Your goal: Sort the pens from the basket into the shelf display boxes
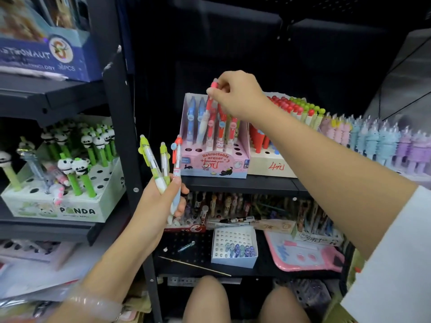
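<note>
A: Head view first. Where do the pens stand right now?

B: The right hand (235, 95) pinches the cap end of a red pen (209, 106) between thumb and fingertips, its barrel hanging down into the pink display box (213, 163) on the middle shelf. The tip is hidden among the pens already standing there, so I cannot tell whether it sits in a hole. The left hand (161, 201) is wrapped round a small bunch of pens (163, 164), two green and one red, held upright near the shelf post. The basket is not in sight.

A: How would you expect one to handle?

B: Light and stiff, I'd judge: slim plastic barrels, smooth enough to slip if squeezed loosely. The clips and character tops look like the parts most likely to snag or snap.

A: So where should it be held?

B: High up near the cap, as the right hand does, which leaves the lower barrel free to drop straight into one of the open holes at the front of the box. The green ones probably belong in another box; the panda box (70, 206) to the left holds green pens, though of a different kind
</note>
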Tool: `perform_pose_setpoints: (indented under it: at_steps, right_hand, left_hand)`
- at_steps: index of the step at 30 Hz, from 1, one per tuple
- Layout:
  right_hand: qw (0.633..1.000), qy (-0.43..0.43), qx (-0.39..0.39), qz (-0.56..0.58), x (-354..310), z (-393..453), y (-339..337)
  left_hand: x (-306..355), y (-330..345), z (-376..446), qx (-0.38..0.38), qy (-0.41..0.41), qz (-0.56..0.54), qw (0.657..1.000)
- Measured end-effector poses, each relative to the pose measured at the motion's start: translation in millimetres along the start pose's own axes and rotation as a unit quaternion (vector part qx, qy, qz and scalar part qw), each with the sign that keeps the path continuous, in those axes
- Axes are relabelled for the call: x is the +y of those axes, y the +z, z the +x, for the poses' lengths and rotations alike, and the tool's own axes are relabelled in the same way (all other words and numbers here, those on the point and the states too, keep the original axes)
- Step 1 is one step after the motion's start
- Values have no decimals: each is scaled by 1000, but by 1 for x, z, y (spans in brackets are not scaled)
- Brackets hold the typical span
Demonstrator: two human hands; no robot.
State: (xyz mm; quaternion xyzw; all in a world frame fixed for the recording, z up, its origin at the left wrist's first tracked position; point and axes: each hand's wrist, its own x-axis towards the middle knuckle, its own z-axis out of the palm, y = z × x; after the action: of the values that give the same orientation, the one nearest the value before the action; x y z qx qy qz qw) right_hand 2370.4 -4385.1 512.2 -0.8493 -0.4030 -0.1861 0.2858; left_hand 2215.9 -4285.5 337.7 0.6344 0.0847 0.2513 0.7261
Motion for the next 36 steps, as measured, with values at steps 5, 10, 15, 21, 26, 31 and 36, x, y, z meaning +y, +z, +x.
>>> perform_pose_setpoints:
  at_steps: [5, 10, 15, 21, 26, 31, 36]
  right_hand:
    - [999, 33, 19, 17, 12, -9, -22]
    - [992, 106, 7, 72, 40, -22, -33]
    - [988, 118, 32, 89, 59, -33, -22]
    - [991, 98, 26, 86, 59, -33, -26]
    - [990, 118, -8, 82, 62, -39, -16]
    - [984, 136, -106, 51, 59, -49, 1]
    - [995, 66, 78, 7, 46, -61, -1]
  left_hand:
    - [0, 5, 1, -8, -3, -7, 1000]
    - [-1, 17, 0, -7, -25, 4, 1000]
    - [1, 32, -1, -14, -34, 30, 999]
    - [4, 39, -1, -8, -40, 44, 998]
    - [7, 46, -2, -10, -29, 12, 999]
    - [11, 50, -2, -13, -21, 16, 1000]
    - [11, 55, 0, -6, -10, 34, 999]
